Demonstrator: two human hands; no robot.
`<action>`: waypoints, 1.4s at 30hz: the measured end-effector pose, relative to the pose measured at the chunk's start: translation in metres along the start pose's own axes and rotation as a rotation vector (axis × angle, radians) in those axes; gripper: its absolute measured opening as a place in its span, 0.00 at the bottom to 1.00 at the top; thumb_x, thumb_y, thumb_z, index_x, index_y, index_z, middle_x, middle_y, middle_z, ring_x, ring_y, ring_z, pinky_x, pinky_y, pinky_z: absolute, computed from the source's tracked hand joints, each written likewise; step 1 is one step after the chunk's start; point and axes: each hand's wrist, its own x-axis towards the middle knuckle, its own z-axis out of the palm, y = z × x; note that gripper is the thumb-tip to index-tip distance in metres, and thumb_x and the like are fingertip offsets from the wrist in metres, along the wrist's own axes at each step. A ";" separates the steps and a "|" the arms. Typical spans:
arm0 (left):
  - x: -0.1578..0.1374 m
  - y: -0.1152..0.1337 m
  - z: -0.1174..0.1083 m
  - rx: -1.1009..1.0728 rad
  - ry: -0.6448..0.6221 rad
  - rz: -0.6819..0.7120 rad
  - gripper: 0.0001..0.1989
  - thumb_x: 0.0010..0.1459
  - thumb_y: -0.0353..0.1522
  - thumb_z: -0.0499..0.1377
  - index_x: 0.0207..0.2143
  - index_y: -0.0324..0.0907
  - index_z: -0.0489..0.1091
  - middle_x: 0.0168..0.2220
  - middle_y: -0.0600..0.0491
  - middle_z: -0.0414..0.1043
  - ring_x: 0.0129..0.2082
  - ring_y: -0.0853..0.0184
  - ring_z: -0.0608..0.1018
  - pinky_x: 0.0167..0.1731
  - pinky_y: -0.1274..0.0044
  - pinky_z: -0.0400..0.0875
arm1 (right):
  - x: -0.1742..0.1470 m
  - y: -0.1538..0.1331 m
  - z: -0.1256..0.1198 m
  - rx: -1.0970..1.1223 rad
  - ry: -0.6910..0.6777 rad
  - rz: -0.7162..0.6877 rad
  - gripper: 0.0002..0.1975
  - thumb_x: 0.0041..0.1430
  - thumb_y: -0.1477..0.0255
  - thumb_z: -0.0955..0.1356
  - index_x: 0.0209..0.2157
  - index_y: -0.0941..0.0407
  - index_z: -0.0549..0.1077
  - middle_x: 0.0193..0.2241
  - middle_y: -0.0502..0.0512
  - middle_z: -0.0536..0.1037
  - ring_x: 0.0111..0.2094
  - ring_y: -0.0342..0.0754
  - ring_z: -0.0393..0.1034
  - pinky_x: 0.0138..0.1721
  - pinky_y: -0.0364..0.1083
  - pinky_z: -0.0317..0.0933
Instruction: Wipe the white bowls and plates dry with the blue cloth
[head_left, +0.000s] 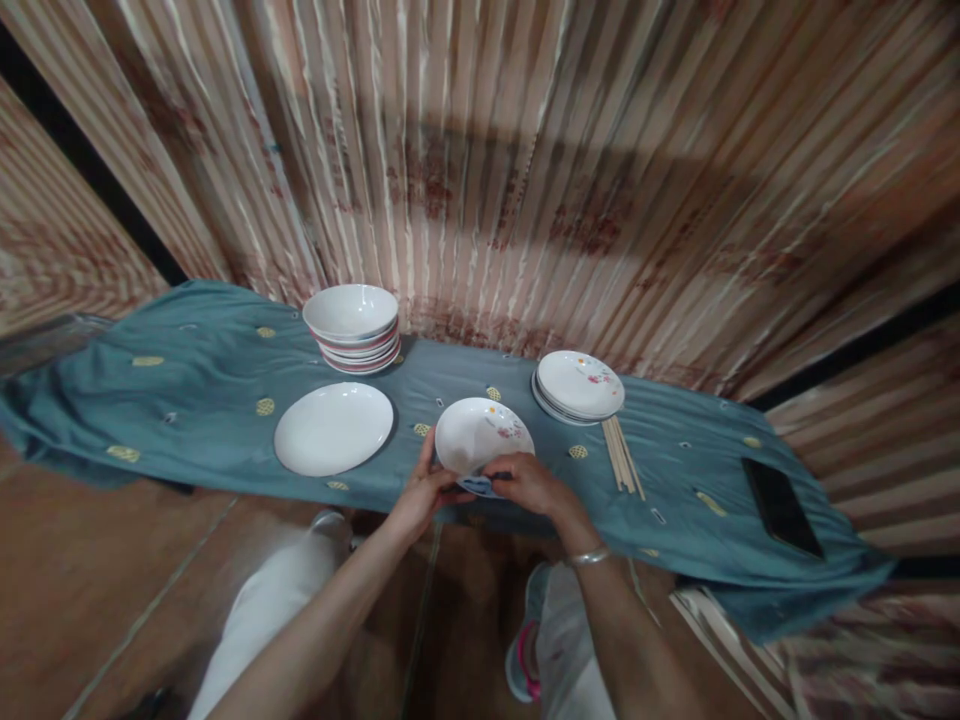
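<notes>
A white plate (476, 432) with red flowers and an orange dot on its rim is in front of me, near the table's front edge. My left hand (421, 494) grips the plate at its lower left, thumb along the rim. My right hand (529, 482) is closed, its fingers pinching a small blue cloth (480, 487) against the plate's near edge. Part of the cloth and the near rim are hidden by my fingers. Whether the plate rests on the table or is slightly raised, I cannot tell.
A green patterned cloth covers the table (225, 400). Stacked bowls (351, 315) stand at the back left, behind a large white plate (334, 430). Stacked flowered plates (579, 385), wooden chopsticks (622, 458) and a black phone (781, 506) lie to the right. A curtain (480, 180) hangs behind.
</notes>
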 end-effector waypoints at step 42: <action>0.001 -0.005 0.003 0.013 -0.011 -0.017 0.56 0.47 0.25 0.66 0.70 0.59 0.37 0.47 0.51 0.75 0.39 0.65 0.78 0.40 0.67 0.80 | 0.068 0.027 0.027 -0.210 0.589 0.212 0.25 0.61 0.76 0.62 0.60 0.60 0.65 0.59 0.64 0.69 0.62 0.52 0.60 0.65 0.53 0.53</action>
